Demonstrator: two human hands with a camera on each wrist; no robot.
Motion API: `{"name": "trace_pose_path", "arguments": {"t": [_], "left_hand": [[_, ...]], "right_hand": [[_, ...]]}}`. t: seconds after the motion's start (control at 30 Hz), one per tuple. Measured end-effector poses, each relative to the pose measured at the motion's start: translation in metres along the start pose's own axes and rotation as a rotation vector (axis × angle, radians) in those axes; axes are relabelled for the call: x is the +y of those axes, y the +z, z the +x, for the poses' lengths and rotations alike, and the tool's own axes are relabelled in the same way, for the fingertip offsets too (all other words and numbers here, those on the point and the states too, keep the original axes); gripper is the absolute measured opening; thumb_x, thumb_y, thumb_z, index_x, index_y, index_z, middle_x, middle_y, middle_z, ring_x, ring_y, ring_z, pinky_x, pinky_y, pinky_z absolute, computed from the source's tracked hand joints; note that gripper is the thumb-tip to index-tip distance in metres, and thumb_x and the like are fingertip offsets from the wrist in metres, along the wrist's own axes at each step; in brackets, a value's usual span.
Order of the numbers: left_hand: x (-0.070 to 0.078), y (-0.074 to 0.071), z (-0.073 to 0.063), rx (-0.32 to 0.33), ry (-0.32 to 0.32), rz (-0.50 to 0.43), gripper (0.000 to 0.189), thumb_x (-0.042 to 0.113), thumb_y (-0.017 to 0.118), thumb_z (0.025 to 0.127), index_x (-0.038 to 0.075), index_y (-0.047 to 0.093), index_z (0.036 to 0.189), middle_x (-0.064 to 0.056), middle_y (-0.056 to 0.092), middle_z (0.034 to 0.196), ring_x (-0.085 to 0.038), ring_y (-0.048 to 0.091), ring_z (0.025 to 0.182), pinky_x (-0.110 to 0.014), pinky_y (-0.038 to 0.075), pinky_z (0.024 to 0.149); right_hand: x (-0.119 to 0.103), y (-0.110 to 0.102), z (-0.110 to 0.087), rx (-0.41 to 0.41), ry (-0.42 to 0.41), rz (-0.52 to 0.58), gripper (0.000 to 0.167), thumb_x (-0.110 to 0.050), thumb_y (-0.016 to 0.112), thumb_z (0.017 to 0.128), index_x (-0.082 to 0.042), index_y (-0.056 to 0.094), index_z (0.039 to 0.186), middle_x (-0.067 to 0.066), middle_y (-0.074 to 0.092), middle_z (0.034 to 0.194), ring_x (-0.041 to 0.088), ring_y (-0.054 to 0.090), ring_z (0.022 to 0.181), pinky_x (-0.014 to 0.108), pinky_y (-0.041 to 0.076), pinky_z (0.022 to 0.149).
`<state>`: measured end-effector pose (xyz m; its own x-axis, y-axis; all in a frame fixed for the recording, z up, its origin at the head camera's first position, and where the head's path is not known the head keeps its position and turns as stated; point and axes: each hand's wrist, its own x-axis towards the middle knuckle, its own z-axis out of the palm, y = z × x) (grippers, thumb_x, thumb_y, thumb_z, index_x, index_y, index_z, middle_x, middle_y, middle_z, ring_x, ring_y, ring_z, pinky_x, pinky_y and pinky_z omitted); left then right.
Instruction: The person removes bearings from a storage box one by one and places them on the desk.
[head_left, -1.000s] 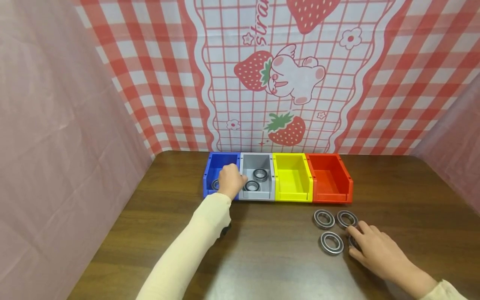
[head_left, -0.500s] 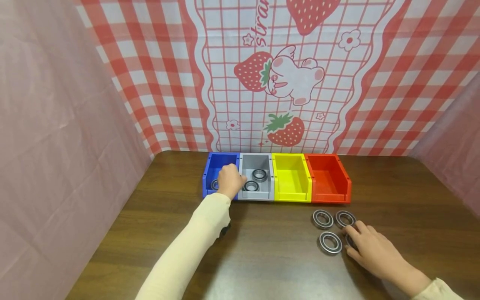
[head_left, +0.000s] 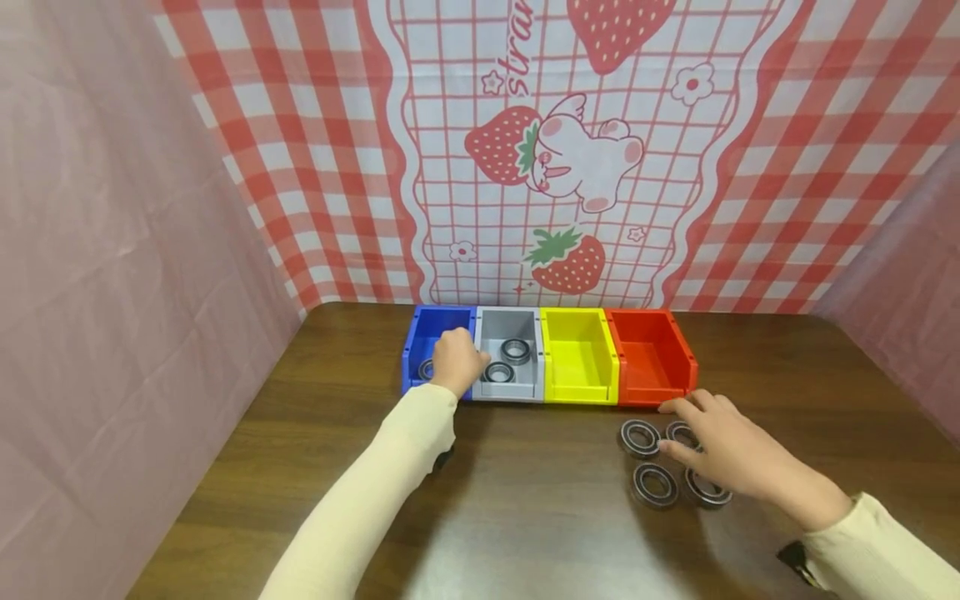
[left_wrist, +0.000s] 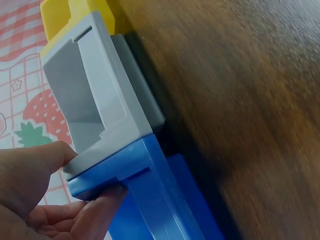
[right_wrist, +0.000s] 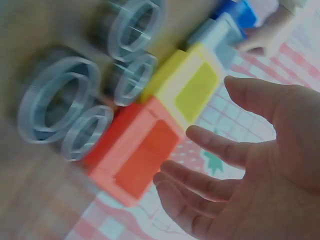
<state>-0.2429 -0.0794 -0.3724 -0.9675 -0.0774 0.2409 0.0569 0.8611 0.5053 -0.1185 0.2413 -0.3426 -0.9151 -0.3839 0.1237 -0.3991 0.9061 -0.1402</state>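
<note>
My left hand [head_left: 459, 362] pinches the adjoining side walls of the blue bin [left_wrist: 160, 180] and the grey bin [left_wrist: 112, 85], thumb on the grey side and fingers on the blue. My right hand [head_left: 731, 446] hovers, fingers spread and holding nothing, over several ball bearings on the table; in the right wrist view its palm [right_wrist: 265, 165] shows bare. The group includes a front-left bearing [head_left: 655, 502], a back-left bearing [head_left: 640, 454] and a front-right bearing [head_left: 708, 502]; the hand partly covers the back-right one. Two bearings lie in the grey bin, and another shows partly in the blue bin.
A yellow bin [head_left: 581, 392] and a red bin [head_left: 656, 395] continue the row to the right, with bare floors. The wooden table [head_left: 525, 517] runs back to a checked strawberry cloth [head_left: 337, 167]. Pink cloth [head_left: 112, 250] hangs at the left side.
My right hand has lifted off the front-right bearing, moved forward and spread its fingers, uncovering that bearing. The left hand keeps its grip on the bin walls. The head view has shifted slightly.
</note>
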Motion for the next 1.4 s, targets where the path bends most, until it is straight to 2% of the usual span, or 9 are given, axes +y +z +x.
{"name": "trace_pose_path", "arguments": {"t": [0.17, 0.33, 0.47, 0.73, 0.83, 0.97, 1.03, 1.13, 1.4], "left_hand": [[-0.002, 0.0, 0.002, -0.035, -0.006, 0.019, 0.034, 0.013, 0.07, 0.075, 0.012, 0.045, 0.053, -0.009, 0.06, 0.061, -0.019, 0.049, 0.055, -0.036, 0.048, 0.054], [-0.002, -0.003, 0.004, -0.085, 0.0, 0.032, 0.038, 0.018, 0.072, 0.078, 0.012, 0.044, 0.053, -0.008, 0.058, 0.062, -0.017, 0.048, 0.056, -0.033, 0.048, 0.054], [-0.005, -0.006, 0.006, -0.08, 0.012, 0.067, 0.036, 0.021, 0.073, 0.077, 0.012, 0.046, 0.054, -0.013, 0.065, 0.069, -0.02, 0.054, 0.06, -0.038, 0.052, 0.06], [-0.007, -0.007, 0.008, -0.087, -0.002, 0.079, 0.039, 0.024, 0.072, 0.078, 0.013, 0.043, 0.054, -0.011, 0.064, 0.067, -0.021, 0.053, 0.06, -0.037, 0.052, 0.059], [-0.006, -0.005, 0.007, -0.096, -0.002, 0.075, 0.039, 0.024, 0.072, 0.079, 0.013, 0.044, 0.055, -0.011, 0.065, 0.067, -0.02, 0.054, 0.06, -0.037, 0.052, 0.059], [-0.004, -0.002, 0.007, -0.089, -0.018, 0.076, 0.036, 0.025, 0.074, 0.078, 0.01, 0.049, 0.057, -0.015, 0.069, 0.073, -0.023, 0.059, 0.064, -0.039, 0.054, 0.062], [-0.004, -0.001, 0.007, -0.083, -0.021, 0.075, 0.033, 0.025, 0.074, 0.078, 0.008, 0.053, 0.06, -0.016, 0.07, 0.076, -0.025, 0.062, 0.067, -0.04, 0.055, 0.064], [-0.003, 0.0, 0.006, -0.08, -0.023, 0.067, 0.029, 0.025, 0.074, 0.077, 0.006, 0.058, 0.063, -0.017, 0.07, 0.077, -0.027, 0.064, 0.069, -0.04, 0.055, 0.063], [-0.007, -0.005, 0.011, -0.107, -0.031, 0.064, 0.027, 0.024, 0.074, 0.077, 0.005, 0.059, 0.065, -0.015, 0.069, 0.075, -0.022, 0.058, 0.065, -0.038, 0.054, 0.064]], "right_hand": [[-0.008, -0.009, 0.039, -0.008, -0.018, 0.082, 0.05, -0.032, 0.073, 0.082, 0.001, 0.059, 0.117, 0.022, 0.059, 0.109, 0.033, 0.057, 0.095, 0.052, 0.052, 0.084], [-0.01, -0.007, 0.078, -0.04, 0.034, 0.139, 0.055, -0.026, 0.067, 0.087, 0.01, 0.052, 0.124, 0.032, 0.055, 0.121, 0.043, 0.053, 0.111, 0.057, 0.045, 0.097], [-0.007, -0.003, 0.106, -0.06, 0.097, 0.171, 0.06, -0.023, 0.063, 0.089, 0.016, 0.043, 0.13, 0.037, 0.05, 0.128, 0.047, 0.049, 0.117, 0.059, 0.04, 0.102], [0.007, 0.007, 0.145, -0.276, 0.263, 0.264, 0.069, -0.025, 0.054, 0.094, 0.019, 0.027, 0.14, 0.039, 0.04, 0.139, 0.048, 0.045, 0.125, 0.057, 0.039, 0.105], [0.015, 0.011, 0.152, -0.294, 0.297, 0.312, 0.059, -0.026, 0.054, 0.093, 0.018, 0.04, 0.131, 0.036, 0.052, 0.125, 0.043, 0.054, 0.11, 0.05, 0.048, 0.094], [0.022, 0.011, 0.159, -0.319, 0.354, 0.385, 0.033, -0.025, 0.057, 0.091, 0.007, 0.055, 0.093, 0.013, 0.056, 0.078, 0.023, 0.054, 0.072, 0.031, 0.047, 0.066], [0.026, 0.01, 0.161, -0.332, 0.375, 0.411, 0.027, -0.024, 0.057, 0.09, 0.001, 0.054, 0.08, 0.005, 0.052, 0.065, 0.017, 0.053, 0.063, 0.026, 0.047, 0.061], [0.03, 0.008, 0.166, -0.344, 0.379, 0.429, 0.026, -0.021, 0.057, 0.089, -0.001, 0.054, 0.073, 0.001, 0.052, 0.059, 0.014, 0.054, 0.057, 0.024, 0.05, 0.059], [0.026, 0.008, 0.177, -0.384, 0.368, 0.432, 0.027, -0.016, 0.057, 0.089, 0.01, 0.053, 0.094, 0.013, 0.06, 0.078, 0.016, 0.061, 0.064, 0.028, 0.055, 0.063]]}}
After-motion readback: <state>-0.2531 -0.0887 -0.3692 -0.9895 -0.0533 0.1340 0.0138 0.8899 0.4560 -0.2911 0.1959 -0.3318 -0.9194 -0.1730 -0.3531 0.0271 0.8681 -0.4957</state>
